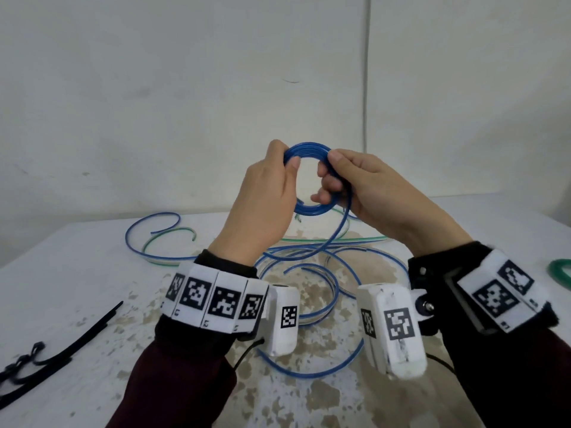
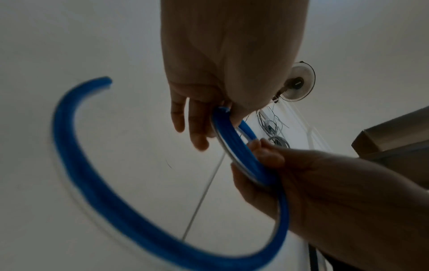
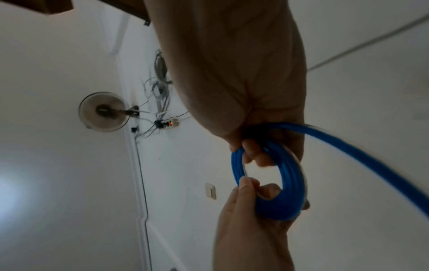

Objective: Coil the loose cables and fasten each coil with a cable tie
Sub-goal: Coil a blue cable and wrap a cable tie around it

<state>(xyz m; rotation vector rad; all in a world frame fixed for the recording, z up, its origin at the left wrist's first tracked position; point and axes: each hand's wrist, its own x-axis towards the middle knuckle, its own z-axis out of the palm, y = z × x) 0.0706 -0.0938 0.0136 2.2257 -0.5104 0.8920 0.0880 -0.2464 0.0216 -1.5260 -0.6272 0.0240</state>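
A blue cable coil (image 1: 309,148) of several turns is held up above the table. My left hand (image 1: 268,193) grips its left side, thumb on the front. My right hand (image 1: 364,186) grips its right side, fingers curled through the ring. The coil's loose tail (image 1: 336,234) curves down from my right hand to the table. In the left wrist view the coil (image 2: 234,144) sits between both hands and the tail (image 2: 76,165) sweeps round in a blurred arc. In the right wrist view the coil (image 3: 287,185) shows with the tail (image 3: 362,155) running right. Black cable ties (image 1: 58,356) lie at the table's left.
More loose blue cables (image 1: 312,370) and green cables (image 1: 167,239) lie tangled across the worn white table (image 1: 92,288). A green coil (image 1: 560,270) sits at the right edge. A white wall stands behind the table.
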